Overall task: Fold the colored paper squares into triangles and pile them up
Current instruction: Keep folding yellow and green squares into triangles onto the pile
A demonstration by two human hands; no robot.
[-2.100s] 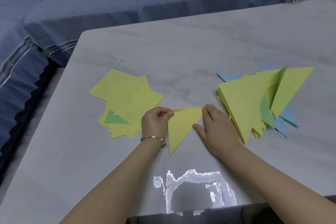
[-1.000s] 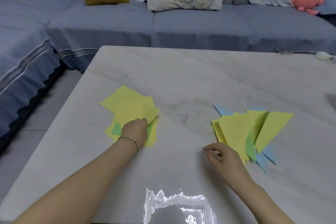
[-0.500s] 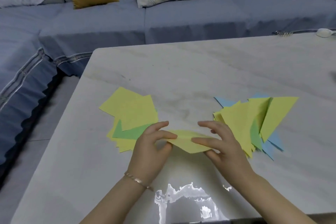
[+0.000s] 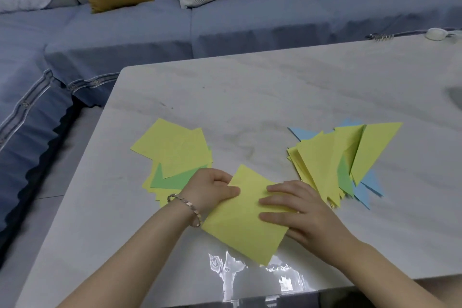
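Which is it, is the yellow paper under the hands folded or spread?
Spread: the yellow paper lies as a flat square, not a triangle.

**Both hands on one sheet**

The left forearm (image 4: 130,255) comes in bare from the lower left, with a bracelet (image 4: 186,209) round the wrist. The left hand (image 4: 211,191) sits knuckles-up with its fingers curled toward the palm. Its thumb (image 4: 231,192) lies over the left edge of a yellow paper square (image 4: 240,230), pinching it. The right forearm (image 4: 390,270) reaches in from the lower right, also bare. The right hand (image 4: 305,210) lies palm-down on the right part of the same sheet. Its fingers (image 4: 271,200) are nearly straight, slightly spread, and point left toward the other hand. The two hands are close, the left thumb and right fingertips just apart.
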